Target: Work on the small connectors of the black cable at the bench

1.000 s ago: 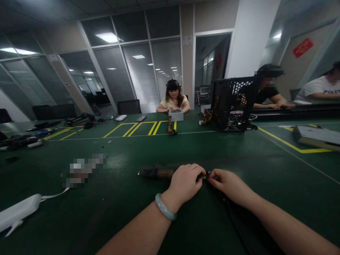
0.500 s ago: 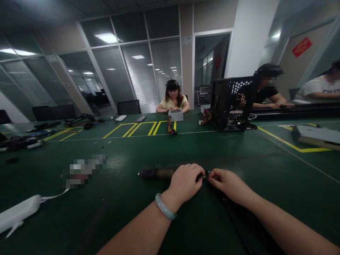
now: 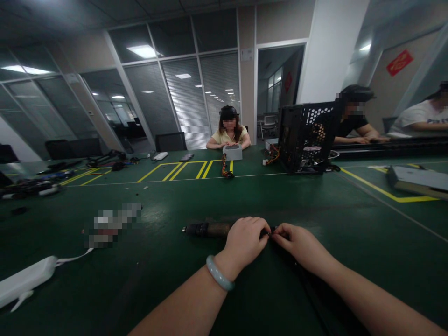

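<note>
Fingers point(image 3: 285, 228) were bunched up narrow on both the left hand point(image 3: 241, 242) and the right hand point(image 3: 299, 241), almost tip to tip. I had the left one palm down over the back end of a dark electric screwdriver point(image 3: 213, 229), thumb and index curled round its tail, I'd guess so the round body wouldn't roll on the green table point(image 3: 157, 289). Right thumb and index were pinching a small dark connector point(image 3: 274, 228) at that same end, probably the tip of the black cable point(image 3: 297, 265) trailing below them toward me. Couldn't tell from my end whether it touched the tool, way too tiny and dark. The driver lay flat, body poking out just left of the left fingers, metal bit end pointing away from them, which likely kept its tail right between both hands. A white plastic piece point(image 3: 30, 281) sat well left of the fingers, and a black PC case point(image 3: 304, 140) stood beyond them.
</note>
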The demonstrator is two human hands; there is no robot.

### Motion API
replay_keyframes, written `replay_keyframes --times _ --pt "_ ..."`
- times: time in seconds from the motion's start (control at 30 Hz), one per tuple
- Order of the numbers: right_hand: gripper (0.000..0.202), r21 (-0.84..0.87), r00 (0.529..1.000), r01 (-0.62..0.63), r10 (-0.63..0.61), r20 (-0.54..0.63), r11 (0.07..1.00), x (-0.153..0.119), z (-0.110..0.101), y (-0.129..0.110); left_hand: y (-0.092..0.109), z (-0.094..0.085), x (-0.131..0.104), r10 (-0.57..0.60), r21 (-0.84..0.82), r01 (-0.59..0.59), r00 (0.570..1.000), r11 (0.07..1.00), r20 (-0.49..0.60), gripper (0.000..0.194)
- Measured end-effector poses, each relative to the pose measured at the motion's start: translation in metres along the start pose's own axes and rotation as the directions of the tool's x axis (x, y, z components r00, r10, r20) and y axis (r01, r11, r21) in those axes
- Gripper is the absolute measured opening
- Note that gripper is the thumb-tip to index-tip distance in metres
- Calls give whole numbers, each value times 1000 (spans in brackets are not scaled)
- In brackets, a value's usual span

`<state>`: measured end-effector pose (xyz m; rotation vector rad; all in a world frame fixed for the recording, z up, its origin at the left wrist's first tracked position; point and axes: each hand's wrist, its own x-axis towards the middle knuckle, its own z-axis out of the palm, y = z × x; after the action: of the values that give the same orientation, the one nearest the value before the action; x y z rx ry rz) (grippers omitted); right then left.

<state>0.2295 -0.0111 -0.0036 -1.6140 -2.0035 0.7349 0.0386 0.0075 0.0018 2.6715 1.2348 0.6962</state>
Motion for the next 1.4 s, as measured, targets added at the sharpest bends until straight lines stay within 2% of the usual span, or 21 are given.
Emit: replay_keyframes --times 0.3,0.43,0.57,0.7,0.83,1.03,1.13,1.2,1.3,1.4 --pt "21 -66 992 -66 58 -110 996 -2 8 -11 3 -3 -1 -16 23 15 999 1000 41 8" --pt "18 -155 987 -19 -7 -163 988 -4 9 -15 4 -3 -2 -5 22 4 1000 1000 25 12" --pt "15 -196 960 64 -113 -254 978 -6 10 -17 6 -5 -3 -7 11 7 1000 1000 23 13" --pt "11 -142 969 101 -130 -210 985 -4 11 -18 11 -12 -5 -6 -12 6 1000 1000 22 17" --pt "9 -128 972 71 -98 -214 989 -2 12 -19 18 -20 -9 34 -25 -36 998 999 -57 27" --pt "10 -151 970 70 -102 -219 986 -1 10 -17 22 -30 -15 93 -82 -104 987 991 -128 31" --pt "10 -184 968 41 -85 -236 982 -3 -6 -6 21 -34 -17 83 -86 -96 987 992 -141 31" --pt "11 -210 964 -25 -32 -262 977 -8 -26 12 20 -35 -19 65 -96 -78 988 992 -139 30" --pt "14 -256 943 -146 56 -328 955 -28 -70 57 17 -36 -20 35 -129 -47 995 991 -95 32" --pt "20 -225 880 -321 202 -431 920 -65 -120 109 13 -33 -20 22 -173 -27 999 985 -34 34"
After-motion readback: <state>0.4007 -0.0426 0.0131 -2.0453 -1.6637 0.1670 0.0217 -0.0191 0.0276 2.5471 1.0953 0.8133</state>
